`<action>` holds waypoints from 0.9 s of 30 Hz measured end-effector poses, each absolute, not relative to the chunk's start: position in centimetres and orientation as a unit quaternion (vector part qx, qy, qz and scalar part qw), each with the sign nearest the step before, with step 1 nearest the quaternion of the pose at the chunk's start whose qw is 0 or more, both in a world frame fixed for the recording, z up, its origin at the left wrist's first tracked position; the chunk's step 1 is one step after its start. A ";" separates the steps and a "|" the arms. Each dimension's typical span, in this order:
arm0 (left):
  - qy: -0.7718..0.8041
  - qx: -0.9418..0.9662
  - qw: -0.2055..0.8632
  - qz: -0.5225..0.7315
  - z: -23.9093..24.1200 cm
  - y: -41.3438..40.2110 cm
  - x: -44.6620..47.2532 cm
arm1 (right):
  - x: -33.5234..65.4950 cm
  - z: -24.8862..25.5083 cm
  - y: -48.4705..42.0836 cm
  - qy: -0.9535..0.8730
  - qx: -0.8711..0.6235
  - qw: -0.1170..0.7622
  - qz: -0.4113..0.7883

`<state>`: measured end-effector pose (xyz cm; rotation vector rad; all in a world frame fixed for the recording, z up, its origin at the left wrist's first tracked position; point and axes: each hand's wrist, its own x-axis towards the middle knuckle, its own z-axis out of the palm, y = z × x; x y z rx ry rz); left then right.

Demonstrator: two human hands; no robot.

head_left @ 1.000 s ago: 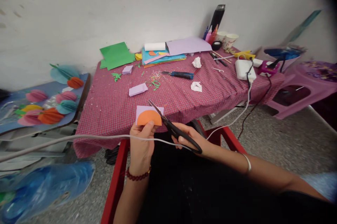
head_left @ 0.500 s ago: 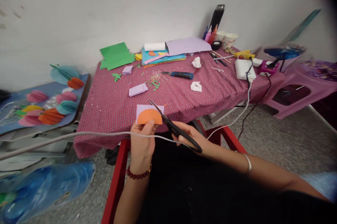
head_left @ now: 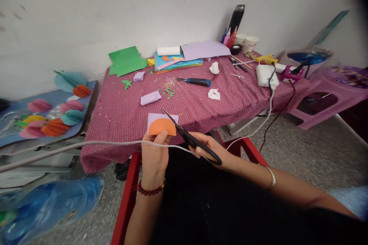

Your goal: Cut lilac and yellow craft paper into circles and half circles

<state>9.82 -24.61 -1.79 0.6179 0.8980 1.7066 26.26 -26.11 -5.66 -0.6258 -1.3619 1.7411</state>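
My left hand [head_left: 154, 157] pinches an orange half-round paper piece [head_left: 161, 127] against a folded lilac paper [head_left: 155, 118], held upright over my lap. My right hand [head_left: 211, 151] grips black scissors [head_left: 189, 138], whose blades reach up along the right edge of the papers. A white cable [head_left: 86, 145] crosses in front of both hands.
The table with a red checked cloth [head_left: 120, 118] holds green sheets [head_left: 126, 60], a stack of coloured paper [head_left: 178, 61], lilac folded pieces [head_left: 150, 97], a blue-handled tool [head_left: 195, 81], paper cups [head_left: 250, 42], a white box [head_left: 266, 74]. Paper fruit shapes [head_left: 54, 126] lie at left, a pink stool [head_left: 330, 99] at right.
Both hands and the papers have shifted very slightly; the scissors stay at the right edge of the papers. Nothing else has moved.
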 end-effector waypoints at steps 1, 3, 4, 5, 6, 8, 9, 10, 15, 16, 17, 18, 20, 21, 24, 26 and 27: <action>0.374 0.261 0.530 0.715 -1.8 -24.6 9.8 | 26.3 -5.7 -26.1 -0.543 -0.247 0.409 0.691; 0.372 0.264 0.530 0.715 -1.7 -24.6 9.7 | 26.4 -5.7 -26.1 -0.547 -0.245 0.406 0.689; 0.373 0.263 0.530 0.715 -1.7 -24.6 9.7 | 26.4 -5.7 -26.0 -0.550 -0.245 0.404 0.689; 0.374 0.262 0.529 0.715 -1.7 -24.6 9.7 | 26.4 -5.7 -26.0 -0.551 -0.246 0.403 0.688; 0.376 0.261 0.530 0.714 -1.7 -24.5 9.7 | 26.4 -5.7 -26.0 -0.552 -0.248 0.401 0.687; 0.377 0.260 0.532 0.712 -1.6 -24.6 9.7 | 26.4 -5.7 -26.0 -0.555 -0.250 0.399 0.686; 0.376 0.260 0.533 0.712 -1.6 -24.6 9.7 | 26.4 -5.7 -25.9 -0.555 -0.251 0.399 0.685; 0.375 0.260 0.535 0.711 -1.6 -24.6 9.7 | 26.4 -5.7 -25.9 -0.556 -0.252 0.398 0.685; 0.385 0.262 0.529 0.710 -1.5 -24.7 9.5 | 26.6 -5.5 -25.9 -0.555 -0.258 0.390 0.688; 0.388 0.263 0.528 0.708 -1.5 -24.7 9.4 | 26.7 -5.5 -25.8 -0.555 -0.261 0.387 0.689; 0.390 0.265 0.529 0.706 -1.6 -24.6 9.3 | 26.8 -5.4 -25.8 -0.555 -0.264 0.381 0.690; 0.390 0.268 0.531 0.703 -1.6 -24.6 9.2 | 26.8 -5.3 -25.8 -0.556 -0.266 0.376 0.692; 0.386 0.271 0.539 0.698 -1.7 -24.4 9.0 | 27.0 -5.0 -25.6 -0.556 -0.268 0.369 0.695; 0.383 0.272 0.543 0.696 -1.7 -24.4 9.0 | 27.1 -4.8 -25.6 -0.556 -0.268 0.367 0.696; 0.379 0.276 0.548 0.693 -1.6 -24.1 9.0 | 27.6 -4.1 -25.4 -0.550 -0.266 0.364 0.703; 0.380 0.279 0.549 0.691 -1.4 -23.9 9.1 | 28.0 -3.6 -25.2 -0.543 -0.272 0.357 0.710; 0.381 0.280 0.551 0.688 -1.3 -23.7 9.3 | 28.3 -3.3 -25.2 -0.542 -0.275 0.352 0.712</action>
